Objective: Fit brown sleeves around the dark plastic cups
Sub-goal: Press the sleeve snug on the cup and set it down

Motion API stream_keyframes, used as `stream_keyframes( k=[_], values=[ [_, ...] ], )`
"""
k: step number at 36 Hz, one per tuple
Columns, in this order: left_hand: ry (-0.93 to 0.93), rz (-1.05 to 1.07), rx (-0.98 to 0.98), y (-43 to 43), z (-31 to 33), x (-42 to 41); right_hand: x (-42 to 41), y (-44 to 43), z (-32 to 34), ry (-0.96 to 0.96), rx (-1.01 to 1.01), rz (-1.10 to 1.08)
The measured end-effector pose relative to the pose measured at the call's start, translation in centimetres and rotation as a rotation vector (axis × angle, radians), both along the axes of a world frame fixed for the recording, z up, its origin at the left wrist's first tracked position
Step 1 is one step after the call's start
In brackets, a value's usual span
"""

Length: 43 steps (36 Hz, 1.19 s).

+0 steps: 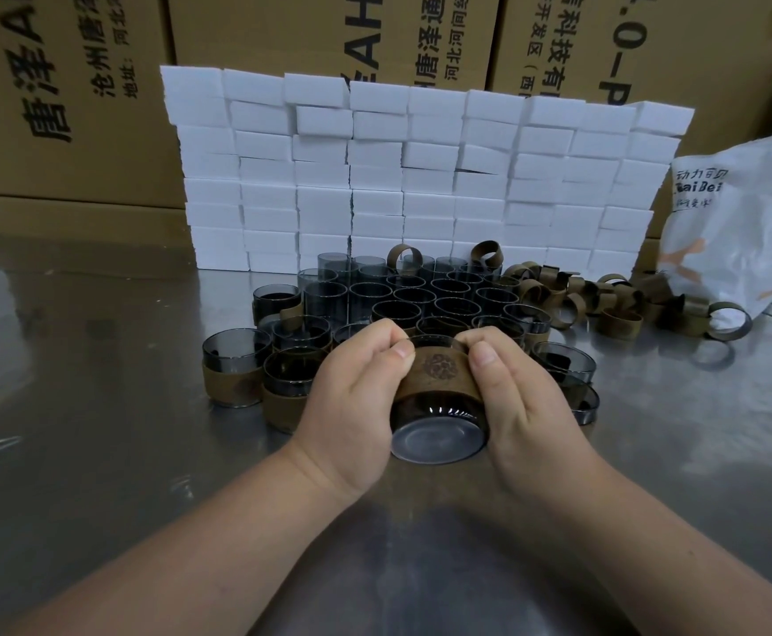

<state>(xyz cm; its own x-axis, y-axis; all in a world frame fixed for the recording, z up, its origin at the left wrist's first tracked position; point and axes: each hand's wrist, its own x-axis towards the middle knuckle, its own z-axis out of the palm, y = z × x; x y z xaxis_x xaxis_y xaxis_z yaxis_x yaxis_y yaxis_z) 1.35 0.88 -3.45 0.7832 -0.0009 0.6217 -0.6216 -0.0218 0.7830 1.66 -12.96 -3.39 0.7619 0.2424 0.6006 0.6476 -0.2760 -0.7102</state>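
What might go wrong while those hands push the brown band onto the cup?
The brown sleeve is not yet down at the base of the held cup, so it might end up crooked. The left hand and right hand work close to the crowded cups; a slip could knock some over.

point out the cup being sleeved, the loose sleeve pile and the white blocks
held cup (pixel 439 445), head view, on its base
loose sleeve pile (pixel 618 325), head view, on one brown ring
white blocks (pixel 420 176), head view, middle of the stack
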Motion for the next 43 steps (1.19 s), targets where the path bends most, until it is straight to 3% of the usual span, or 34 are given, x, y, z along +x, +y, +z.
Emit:
stream_keyframes(
  k=[11, 17, 24, 31, 43],
  values=[
    [-0.017, -0.006, -0.061, -0.3, -0.2, -0.2, -0.3, 0.4, -0.2, -0.05, 0.011, 0.035],
    [0.003, 0.061, -0.177, -0.1, -0.2, 0.5, -0.7, 0.7, 0.0, -0.056, -0.142, 0.096],
    [-0.042, 0.015, -0.09, 0.0, -1.1, 0.6, -0.3, 0.7, -0.4, -0.059, -0.197, 0.016],
    [-0.245, 0.125, 0.242, 0.3, -0.9, 0.1, -0.3, 0.6, -0.7, -0.07, -0.171, 0.023],
    [-0.322, 0.181, 0.253, 0.3, -0.8, 0.4, -0.2, 0.8, -1.0, -0.125, -0.148, 0.018]
  ],
)
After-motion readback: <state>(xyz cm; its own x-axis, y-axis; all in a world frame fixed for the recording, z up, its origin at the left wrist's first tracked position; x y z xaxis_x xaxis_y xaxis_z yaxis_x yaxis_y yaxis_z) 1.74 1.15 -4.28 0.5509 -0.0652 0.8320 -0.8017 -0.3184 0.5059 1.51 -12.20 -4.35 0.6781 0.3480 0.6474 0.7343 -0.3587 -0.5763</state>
